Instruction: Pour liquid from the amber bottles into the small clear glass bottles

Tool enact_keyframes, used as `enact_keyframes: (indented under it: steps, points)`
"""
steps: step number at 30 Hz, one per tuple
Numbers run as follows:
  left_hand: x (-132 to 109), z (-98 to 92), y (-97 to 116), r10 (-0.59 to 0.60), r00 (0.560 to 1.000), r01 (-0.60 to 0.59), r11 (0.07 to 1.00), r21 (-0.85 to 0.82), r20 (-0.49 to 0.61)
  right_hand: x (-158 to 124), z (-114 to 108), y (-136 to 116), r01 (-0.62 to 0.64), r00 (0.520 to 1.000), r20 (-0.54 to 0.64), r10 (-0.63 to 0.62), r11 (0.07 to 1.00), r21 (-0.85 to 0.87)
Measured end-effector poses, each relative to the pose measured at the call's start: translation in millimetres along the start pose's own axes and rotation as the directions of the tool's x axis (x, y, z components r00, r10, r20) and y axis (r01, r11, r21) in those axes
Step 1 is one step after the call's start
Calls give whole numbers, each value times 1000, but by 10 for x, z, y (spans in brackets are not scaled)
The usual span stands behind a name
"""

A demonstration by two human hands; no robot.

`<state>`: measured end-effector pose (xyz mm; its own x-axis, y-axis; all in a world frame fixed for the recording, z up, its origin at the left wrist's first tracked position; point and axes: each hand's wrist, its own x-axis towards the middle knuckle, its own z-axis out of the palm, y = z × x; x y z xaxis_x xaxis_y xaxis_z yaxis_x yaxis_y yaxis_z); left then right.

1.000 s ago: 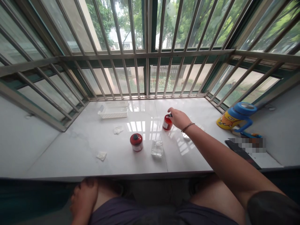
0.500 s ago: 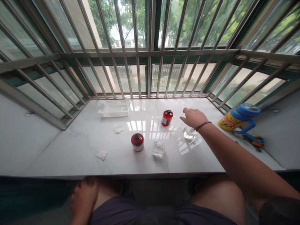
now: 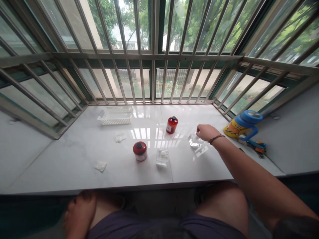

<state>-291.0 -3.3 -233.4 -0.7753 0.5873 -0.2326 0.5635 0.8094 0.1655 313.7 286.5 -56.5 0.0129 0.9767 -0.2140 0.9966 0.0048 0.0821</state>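
No legible text anywhere.

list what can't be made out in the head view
- Right hand: fingertips hidden by its own back, head view; contact with nearest clear box unclear.
- Left hand: forearm cut off by bottom edge, head view.
- Far red bottle: label too small to read, head view.

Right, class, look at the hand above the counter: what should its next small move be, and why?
Probably a short, straight lift: the right hand is curled over the clear box on the right, and going straight up should avoid tugging the box. Whether it holds anything is hidden. The nearer-to-window red bottle stands apart from it.
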Motion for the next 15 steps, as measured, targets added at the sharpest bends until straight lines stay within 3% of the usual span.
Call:
enact_keyframes:
  steps: [9,15]
  points:
    - [12,39,-55,68,997,-68,998,9,-41,305,-129,-140,1,998,-70,2,999,40]
    - [-56,-37,13,17,1000,-17,1000,20,-23,422,-281,-342,-12,990,-143,19,998,55]
